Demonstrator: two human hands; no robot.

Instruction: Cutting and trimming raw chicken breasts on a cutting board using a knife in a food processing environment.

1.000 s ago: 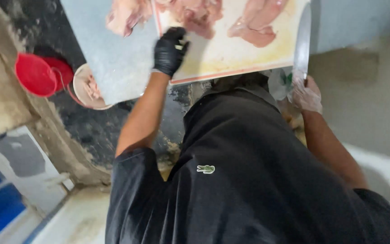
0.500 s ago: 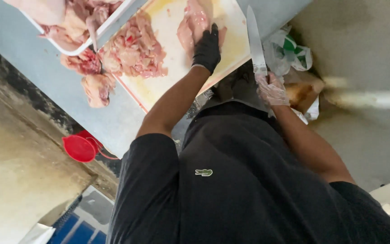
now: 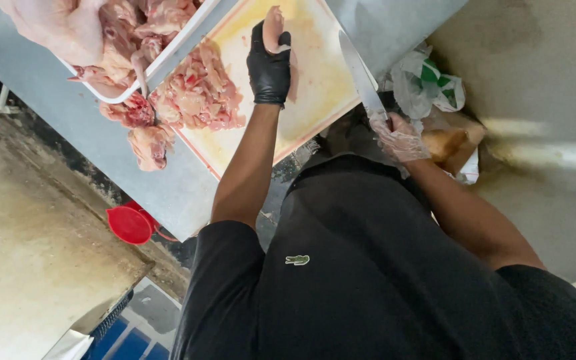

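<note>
Left hand [image 3: 269, 67]: wearing black glove, closing round a pale chicken piece [image 3: 274, 28], pinning it on the yellow cutting board [image 3: 315, 73]. Fingers are curling over the lower end of the meat; upper end is sticking out past the glove toward 12 o'clock.

Right hand [image 3: 398, 137]: in a clear thin glove, gripping the handle of a long knife [image 3: 360, 75]. Blade is pointing up toward 11 o'clock, tip reaching over the board's right edge.

Key relation: chicken piece is lying at approx 10 o'clock from the right hand, w/ its long axis running roughly 12-to-6. Blade is sitting just beside it on the 3 o'clock side, nearly parallel, not touching as far as I can tell. Left hand is the nearer one, already on the meat; right hand is hanging back near the board's lower right corner.

Board: lying tilted on the grey table [image 3: 188, 190], stained yellow.

Other stuff: heap of cut chicken [image 3: 198, 97] at 9 o'clock from the left hand, white tray [image 3: 175, 50] w/ whole pieces beyond at 10 o'clock. Red bucket [image 3: 130, 224] is sitting on the floor below the table edge. Plastic bags [image 3: 428, 83] are bunching at 1 o'clock from the right hand.
</note>
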